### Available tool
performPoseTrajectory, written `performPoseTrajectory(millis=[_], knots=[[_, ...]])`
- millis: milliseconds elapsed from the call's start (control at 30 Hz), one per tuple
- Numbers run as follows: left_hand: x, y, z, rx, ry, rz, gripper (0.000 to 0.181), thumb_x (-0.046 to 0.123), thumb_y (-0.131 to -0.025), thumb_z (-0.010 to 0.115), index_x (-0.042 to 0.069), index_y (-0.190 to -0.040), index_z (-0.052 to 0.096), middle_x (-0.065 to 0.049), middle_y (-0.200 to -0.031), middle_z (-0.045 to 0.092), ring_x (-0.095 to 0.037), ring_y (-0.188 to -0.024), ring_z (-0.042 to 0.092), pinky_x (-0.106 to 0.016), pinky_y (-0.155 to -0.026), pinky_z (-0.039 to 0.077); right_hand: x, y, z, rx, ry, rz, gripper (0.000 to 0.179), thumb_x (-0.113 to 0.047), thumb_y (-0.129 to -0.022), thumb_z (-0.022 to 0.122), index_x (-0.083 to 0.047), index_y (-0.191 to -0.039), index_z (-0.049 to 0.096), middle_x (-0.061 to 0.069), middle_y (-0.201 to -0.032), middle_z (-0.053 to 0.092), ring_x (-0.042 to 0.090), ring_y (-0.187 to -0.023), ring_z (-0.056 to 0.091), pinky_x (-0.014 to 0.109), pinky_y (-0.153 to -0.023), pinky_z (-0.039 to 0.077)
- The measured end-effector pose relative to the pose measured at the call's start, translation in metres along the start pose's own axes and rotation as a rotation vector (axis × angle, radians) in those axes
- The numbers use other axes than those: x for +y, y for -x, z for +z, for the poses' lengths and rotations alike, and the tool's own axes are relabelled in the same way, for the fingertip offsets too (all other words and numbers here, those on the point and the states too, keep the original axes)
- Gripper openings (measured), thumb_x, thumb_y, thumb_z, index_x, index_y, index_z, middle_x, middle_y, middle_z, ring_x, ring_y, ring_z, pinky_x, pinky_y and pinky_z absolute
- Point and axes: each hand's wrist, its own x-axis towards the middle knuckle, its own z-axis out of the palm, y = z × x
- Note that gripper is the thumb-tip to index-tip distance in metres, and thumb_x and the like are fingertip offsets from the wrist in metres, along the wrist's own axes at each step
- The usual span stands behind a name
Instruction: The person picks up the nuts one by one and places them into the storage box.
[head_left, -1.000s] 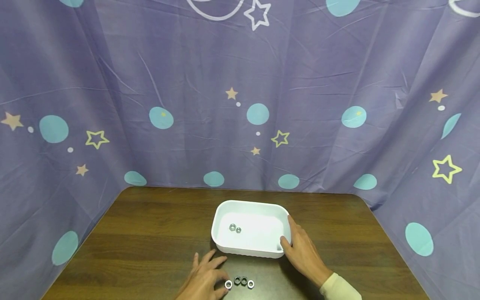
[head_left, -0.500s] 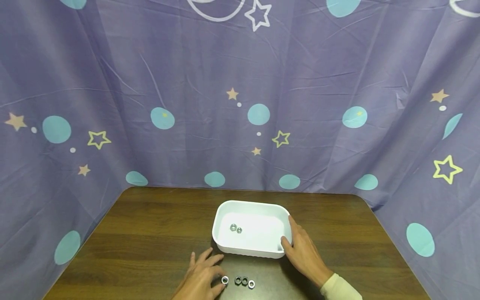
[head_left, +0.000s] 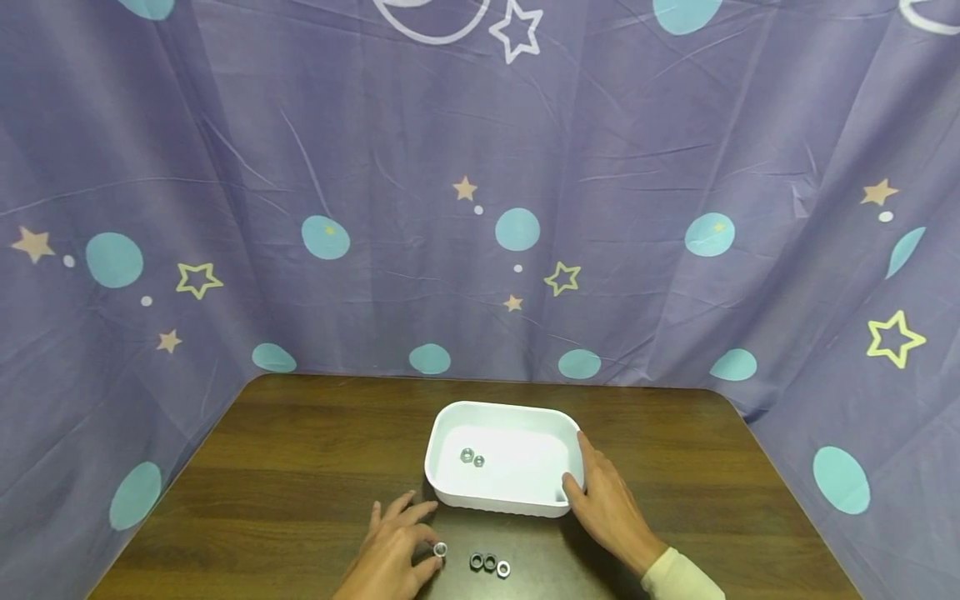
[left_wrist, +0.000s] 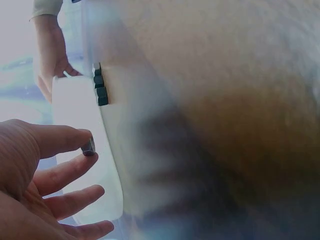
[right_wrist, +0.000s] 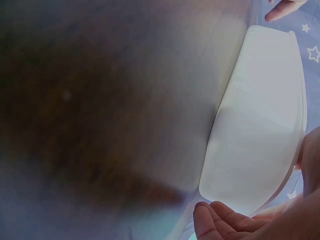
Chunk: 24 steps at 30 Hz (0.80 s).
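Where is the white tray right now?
In the head view, the white tray sits on the wooden table, low and near the middle, with the right hand gripping its right end and the row of three nuts beyond its near side.

Silvery nut (head_left: 440, 550) — hexagonal, probably — pinched in left fingers (left_wrist: 70, 173); white tray (head_left: 525, 458) upright on table (head_left: 315, 467).

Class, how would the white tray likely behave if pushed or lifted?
The white tray is probably stiff, showing no bend where the right hand grips. Low and broad on the table, it would likely slide rather than tip. Two hex nuts lie loose inside and may shift if it tilts.
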Motion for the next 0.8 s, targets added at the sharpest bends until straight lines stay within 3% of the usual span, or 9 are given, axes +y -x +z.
performPoseTrajectory(millis=[333,800], knots=[[0.002,-0.001,-0.014,0.063,-0.007,-0.008,0.02,0.007,-0.076,0.097,0.014,-0.082,0.081,-0.018,-0.137,0.074,-0.057,-0.142,0.054,-0.095,-0.107,0.022,0.0,0.0,0.0,0.016,-0.002,-0.008,0.075,-0.016,-0.101,0.068,0.01,-0.164,0.038,0.037,-0.149,0.058,0.051,-0.137,0.06,0.067,-0.112,0.049],[0.005,-0.005,-0.022,0.076,-0.021,-0.029,0.019,0.006,-0.078,0.097,0.015,-0.084,0.081,-0.018,-0.138,0.073,-0.056,-0.143,0.053,-0.093,-0.109,0.022,0.001,0.001,0.001,0.008,-0.015,-0.001,0.075,-0.017,-0.102,0.068,0.009,-0.165,0.037,0.036,-0.152,0.057,0.051,-0.14,0.058,0.067,-0.115,0.048]])
